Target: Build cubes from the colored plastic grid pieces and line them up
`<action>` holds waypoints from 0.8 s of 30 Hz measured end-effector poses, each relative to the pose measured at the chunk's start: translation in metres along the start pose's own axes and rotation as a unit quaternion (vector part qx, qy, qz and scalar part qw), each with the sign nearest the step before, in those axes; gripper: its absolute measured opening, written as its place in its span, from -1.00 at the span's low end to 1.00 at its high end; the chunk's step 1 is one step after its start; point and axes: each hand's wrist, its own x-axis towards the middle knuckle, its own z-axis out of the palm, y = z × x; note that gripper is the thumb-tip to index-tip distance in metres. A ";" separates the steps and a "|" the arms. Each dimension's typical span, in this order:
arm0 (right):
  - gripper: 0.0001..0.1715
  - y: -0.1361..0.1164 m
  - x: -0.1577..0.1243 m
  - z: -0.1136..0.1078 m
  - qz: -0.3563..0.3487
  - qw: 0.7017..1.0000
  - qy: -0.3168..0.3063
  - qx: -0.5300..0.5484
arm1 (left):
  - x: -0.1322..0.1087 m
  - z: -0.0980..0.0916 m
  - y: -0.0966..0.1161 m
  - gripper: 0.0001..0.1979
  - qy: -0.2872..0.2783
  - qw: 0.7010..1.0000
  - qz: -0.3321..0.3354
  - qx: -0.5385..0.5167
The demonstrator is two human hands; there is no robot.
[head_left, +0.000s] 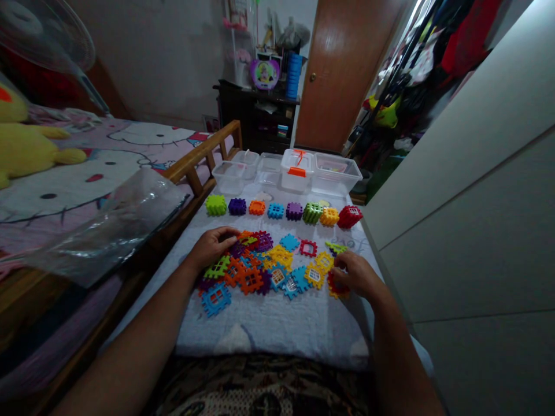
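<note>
A loose pile of plastic interlocking building tiles [250, 279] in several colours lies on the cloth before me. Over its left side rests my left hand [213, 247], its fingers stretched out onto the orange and green tiles at the top. My right hand [356, 274] is at the pile's right end, fingers bent and closed down at a red tile [336, 284] with a yellow one under it. What its fingertips grip is hidden. A green tile [335, 248] lies just beyond that hand, and a yellow tile [315, 276] to its left.
Behind the pile runs a row of tile stacks sorted by colour, from a lime stack [215, 205] to a red stack [350, 216]. Clear plastic boxes [336, 174] stand farther back. A wooden bed rail [195, 153] borders the left, a pale cabinet [468, 190] the right.
</note>
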 end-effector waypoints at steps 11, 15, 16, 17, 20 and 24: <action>-0.75 -0.015 -0.024 0.015 0.005 0.998 0.047 -0.033 | 0.002 0.000 -0.003 -0.49 0.003 1.000 0.012 0.027; -0.88 -0.016 -0.019 0.006 -0.012 0.999 0.053 -0.006 | 0.002 0.000 -0.003 -0.47 0.002 1.000 0.006 0.023; -0.91 -0.015 -0.016 0.002 -0.012 0.999 0.051 0.007 | 0.001 0.000 -0.003 -0.47 0.003 1.000 0.005 0.021; -0.94 -0.015 -0.013 -0.002 -0.010 0.999 0.049 0.020 | 0.001 0.000 -0.002 -0.47 0.003 1.000 0.004 0.019; -0.87 -0.013 0.001 -0.008 0.005 0.996 0.054 0.070 | 0.001 0.000 -0.001 -0.48 0.003 1.000 0.004 0.016; -0.73 -0.014 0.022 0.003 0.027 0.979 0.085 0.184 | 0.001 0.000 -0.002 -0.49 0.005 1.000 0.004 0.017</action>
